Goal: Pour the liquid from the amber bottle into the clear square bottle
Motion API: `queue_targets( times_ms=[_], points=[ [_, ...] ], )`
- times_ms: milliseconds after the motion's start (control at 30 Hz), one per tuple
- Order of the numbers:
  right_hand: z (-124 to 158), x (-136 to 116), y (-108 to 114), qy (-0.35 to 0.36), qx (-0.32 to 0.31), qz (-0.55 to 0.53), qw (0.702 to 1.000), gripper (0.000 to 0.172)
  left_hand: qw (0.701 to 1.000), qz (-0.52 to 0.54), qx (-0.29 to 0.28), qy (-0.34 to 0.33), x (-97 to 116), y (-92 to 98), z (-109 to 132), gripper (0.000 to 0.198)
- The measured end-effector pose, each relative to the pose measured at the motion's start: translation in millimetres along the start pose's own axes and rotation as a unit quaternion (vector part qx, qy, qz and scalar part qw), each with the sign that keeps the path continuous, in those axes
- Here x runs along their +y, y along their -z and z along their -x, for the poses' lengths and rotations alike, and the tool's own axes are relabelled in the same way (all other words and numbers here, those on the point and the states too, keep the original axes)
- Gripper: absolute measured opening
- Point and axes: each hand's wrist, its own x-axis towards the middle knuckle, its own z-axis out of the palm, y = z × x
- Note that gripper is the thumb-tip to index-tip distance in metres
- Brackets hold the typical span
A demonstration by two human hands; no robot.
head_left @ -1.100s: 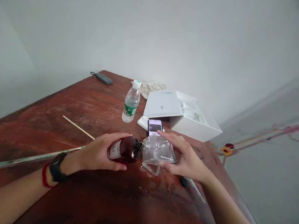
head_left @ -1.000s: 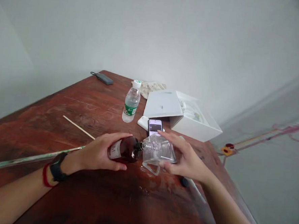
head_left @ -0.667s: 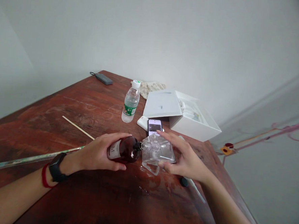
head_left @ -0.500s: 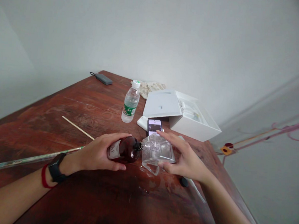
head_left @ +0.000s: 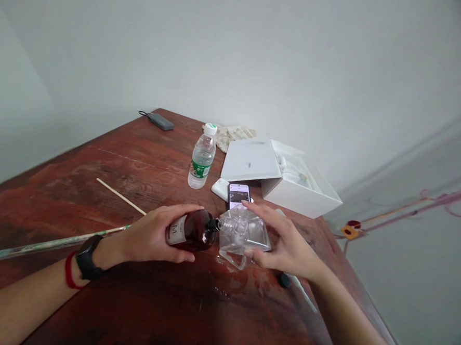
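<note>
My left hand [head_left: 154, 236] is closed around a brown bottle [head_left: 199, 231] with a pale label, tipped onto its side so its dark neck points right. The neck meets the mouth of a clear square bottle [head_left: 246, 233], which is also tilted, its mouth toward the brown one. Thumb and fingers of my right hand [head_left: 283, 243] grip the clear bottle from its right side. Whether liquid runs between the two mouths I cannot tell. A small black cap [head_left: 284, 280] lies below my right hand.
Behind the hands stand a water bottle [head_left: 202, 158], a lit phone [head_left: 238, 195] and an open white box [head_left: 301, 200]. A thin stick [head_left: 120, 195] and a long plastic-wrapped strip [head_left: 54, 243] lie left. Wet spots mark the wooden table [head_left: 159, 308]. A grey device [head_left: 160, 121] lies far back.
Almost nothing differs. Both hands hold the two bottles mouth to mouth in the same pose; the whole view has shifted very slightly.
</note>
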Motion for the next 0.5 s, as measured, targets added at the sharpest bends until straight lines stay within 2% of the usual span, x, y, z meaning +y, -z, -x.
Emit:
queue_targets(
  times_ms=[500],
  points=[
    [0.0,0.3,0.6,0.006,0.002,0.005,1.0,0.081,1.0,0.007,-0.004,0.006,1.7,0.8,-0.3,0.087]
  ],
)
